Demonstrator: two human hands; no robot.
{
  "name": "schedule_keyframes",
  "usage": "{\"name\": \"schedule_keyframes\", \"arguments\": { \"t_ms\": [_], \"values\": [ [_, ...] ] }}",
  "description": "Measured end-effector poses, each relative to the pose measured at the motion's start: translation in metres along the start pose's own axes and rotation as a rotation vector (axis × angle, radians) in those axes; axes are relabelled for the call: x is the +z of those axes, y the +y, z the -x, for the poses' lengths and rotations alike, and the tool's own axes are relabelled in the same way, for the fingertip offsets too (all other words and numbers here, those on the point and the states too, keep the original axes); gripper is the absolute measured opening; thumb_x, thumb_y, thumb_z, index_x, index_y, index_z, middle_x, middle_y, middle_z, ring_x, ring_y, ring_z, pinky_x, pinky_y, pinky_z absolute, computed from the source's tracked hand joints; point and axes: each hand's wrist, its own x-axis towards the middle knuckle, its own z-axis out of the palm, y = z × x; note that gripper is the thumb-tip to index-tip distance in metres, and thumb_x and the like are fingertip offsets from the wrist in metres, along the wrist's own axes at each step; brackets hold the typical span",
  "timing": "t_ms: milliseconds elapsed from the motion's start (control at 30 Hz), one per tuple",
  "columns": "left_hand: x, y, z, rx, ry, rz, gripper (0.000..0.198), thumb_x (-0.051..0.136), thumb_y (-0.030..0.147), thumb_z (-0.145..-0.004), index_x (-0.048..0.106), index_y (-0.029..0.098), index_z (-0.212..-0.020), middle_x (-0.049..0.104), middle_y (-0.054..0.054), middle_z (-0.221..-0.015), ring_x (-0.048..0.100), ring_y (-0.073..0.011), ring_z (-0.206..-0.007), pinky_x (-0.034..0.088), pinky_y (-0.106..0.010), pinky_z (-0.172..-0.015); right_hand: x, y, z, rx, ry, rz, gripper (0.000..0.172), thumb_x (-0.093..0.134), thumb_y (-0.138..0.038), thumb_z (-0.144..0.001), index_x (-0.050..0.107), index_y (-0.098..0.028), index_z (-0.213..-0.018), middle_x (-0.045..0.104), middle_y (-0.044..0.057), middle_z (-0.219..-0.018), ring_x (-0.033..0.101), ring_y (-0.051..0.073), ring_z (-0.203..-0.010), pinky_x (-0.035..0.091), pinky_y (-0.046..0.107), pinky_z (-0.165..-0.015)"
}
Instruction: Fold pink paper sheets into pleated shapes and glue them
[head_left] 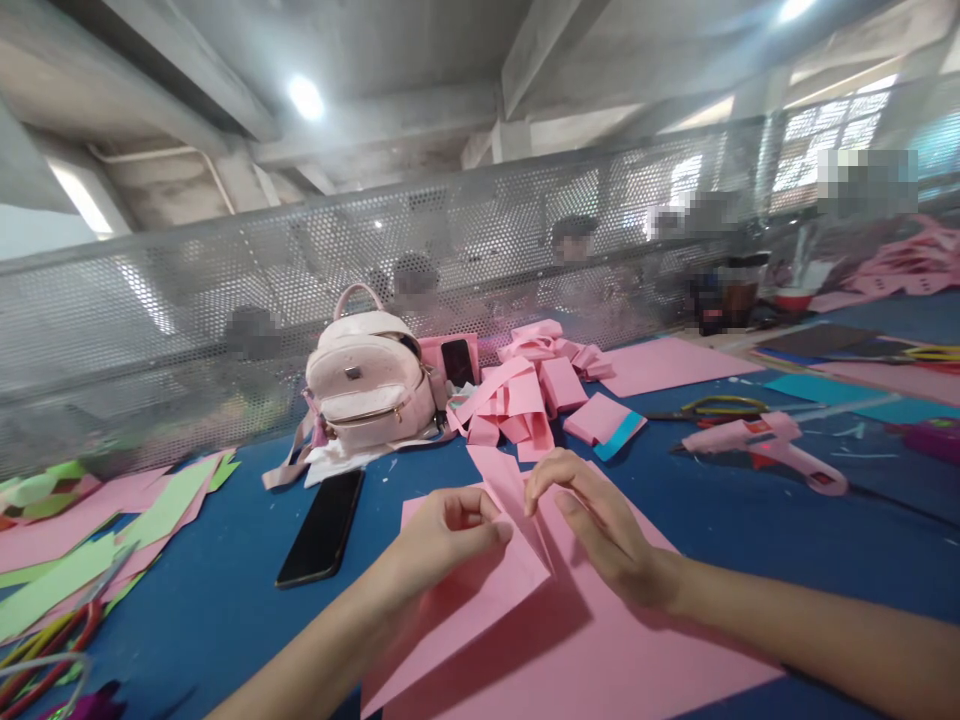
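Note:
A folded piece of pink paper [487, 575] is held up over a larger pink sheet [585, 650] that lies on the blue table [225, 590]. My left hand [442, 540] is closed, pinching the folded paper's upper edge from the left. My right hand [592, 520] pinches the same paper at its top fold with thumb and fingertips, its other fingers stretched over the sheet. The two hands are a few centimetres apart.
A black phone [322, 528] lies left of my hands. Behind stand a pale pink backpack [369, 385] and a pile of folded pink paper pieces [525, 395]. A pink glue gun [765, 445] and scissors [712, 408] lie right. Green and pink strips [97, 540] lie left. People sit behind a perforated metal screen [187, 300].

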Motion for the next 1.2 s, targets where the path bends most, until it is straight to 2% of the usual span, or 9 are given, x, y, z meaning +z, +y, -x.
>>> {"name": "schedule_keyframes", "arguments": {
  "t_ms": [233, 600, 1200],
  "values": [
    [0.0007, 0.003, 0.0045, 0.003, -0.017, -0.046, 0.041, 0.084, 0.047, -0.065, 0.06, 0.015, -0.066, 0.056, 0.001, -0.06, 0.043, -0.0078, -0.053, 0.028, -0.021, -0.055, 0.0003, 0.0003, 0.0012, 0.018, 0.01, -0.032, 0.024, 0.034, -0.022, -0.106, 0.058, -0.024, -0.102, 0.059, 0.004, -0.094, 0.056, 0.02, -0.089, 0.043, 0.036, -0.083],
    [0.0008, 0.0033, 0.0053, 0.009, -0.03, -0.042, 0.042, 0.085, 0.049, -0.063, 0.061, 0.015, -0.065, 0.055, 0.002, -0.059, 0.042, -0.0085, -0.053, 0.027, -0.023, -0.055, -0.0003, -0.0037, 0.0022, -0.009, -0.034, -0.03, 0.026, 0.034, -0.022, -0.105, 0.059, -0.025, -0.103, 0.061, 0.005, -0.094, 0.058, 0.022, -0.091, 0.043, 0.04, -0.087],
    [0.0016, 0.0023, 0.005, -0.008, -0.027, -0.039, 0.042, 0.085, 0.05, -0.063, 0.062, 0.014, -0.066, 0.055, 0.001, -0.059, 0.041, -0.008, -0.053, 0.026, -0.022, -0.054, 0.0002, -0.0048, 0.0024, 0.01, -0.034, -0.044, 0.025, 0.035, -0.024, -0.105, 0.06, -0.025, -0.103, 0.06, 0.005, -0.094, 0.057, 0.021, -0.09, 0.043, 0.039, -0.084]
  ]
}}
